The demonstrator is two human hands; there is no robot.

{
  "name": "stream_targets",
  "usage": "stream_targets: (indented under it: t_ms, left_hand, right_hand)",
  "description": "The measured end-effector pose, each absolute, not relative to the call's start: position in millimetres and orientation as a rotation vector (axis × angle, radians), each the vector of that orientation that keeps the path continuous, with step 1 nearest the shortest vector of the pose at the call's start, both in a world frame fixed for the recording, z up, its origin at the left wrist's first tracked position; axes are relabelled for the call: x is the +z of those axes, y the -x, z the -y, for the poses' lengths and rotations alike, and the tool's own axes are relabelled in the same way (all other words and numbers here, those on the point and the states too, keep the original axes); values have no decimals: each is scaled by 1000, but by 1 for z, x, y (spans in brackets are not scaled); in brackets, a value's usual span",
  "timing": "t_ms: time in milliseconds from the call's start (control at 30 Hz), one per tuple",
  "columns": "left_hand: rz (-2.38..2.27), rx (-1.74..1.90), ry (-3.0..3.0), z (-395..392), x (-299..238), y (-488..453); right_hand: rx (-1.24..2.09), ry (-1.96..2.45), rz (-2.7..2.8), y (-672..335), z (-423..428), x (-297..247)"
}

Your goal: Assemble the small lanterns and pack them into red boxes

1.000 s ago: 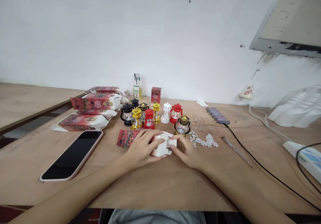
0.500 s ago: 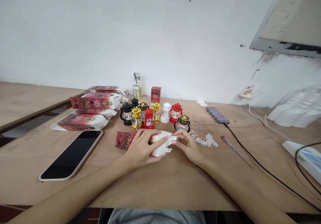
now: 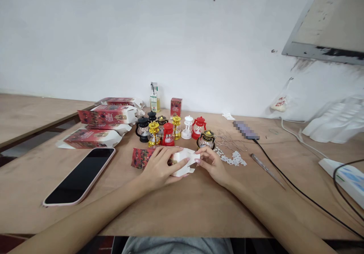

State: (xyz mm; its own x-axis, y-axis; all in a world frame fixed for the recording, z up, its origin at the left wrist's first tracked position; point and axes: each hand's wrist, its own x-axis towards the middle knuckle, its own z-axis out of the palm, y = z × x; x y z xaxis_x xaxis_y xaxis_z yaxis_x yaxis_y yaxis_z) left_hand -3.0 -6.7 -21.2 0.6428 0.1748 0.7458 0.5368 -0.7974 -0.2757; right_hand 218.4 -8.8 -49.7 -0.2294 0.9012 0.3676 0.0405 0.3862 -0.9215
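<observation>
A red printed cardboard box (image 3: 140, 157) lies on its side near the middle of the table, its white flap end pointing right. My left hand (image 3: 163, 166) is closed over the box from above, with the thumb side toward me. At the right end, my right hand (image 3: 212, 165) pinches a white flap between thumb and fingers. Just behind my hands stand several small lanterns, among them a red lantern (image 3: 168, 134), a gold lantern (image 3: 154, 134), a white lantern (image 3: 187, 127) and a bronze-black lantern (image 3: 206, 140). The box's inside is hidden.
More red boxes (image 3: 110, 114) with open flaps are piled at the left. A phone (image 3: 81, 176) lies in front of them. To the right are white tabs (image 3: 234, 159), wire handles (image 3: 229, 140), a screwdriver (image 3: 267, 170), a cabled phone (image 3: 246, 130) and a power strip (image 3: 342, 180).
Almost nothing has moved. Both hands keep their hold on the box and its flap, and the view has shifted very slightly.
</observation>
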Motion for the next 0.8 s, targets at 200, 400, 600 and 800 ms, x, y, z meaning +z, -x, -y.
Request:
stream_targets:
  t_ms: [200,400,600,800]
  left_hand:
    - [587,-1027,2377,7,-22,2]
    - [609,-1088,2402,8,-23,2]
    - [676,-1071,2451,10,-23,2]
    - [664,-1095,2448,11,-22,0]
  right_hand:
    - [1010,868,1608,-219,9,-50]
    - [1058,854,1597,-219,14,-43]
    - [1111,751,1666,-221,18,-37]
    - [1088,732,1724,-217,17,-40]
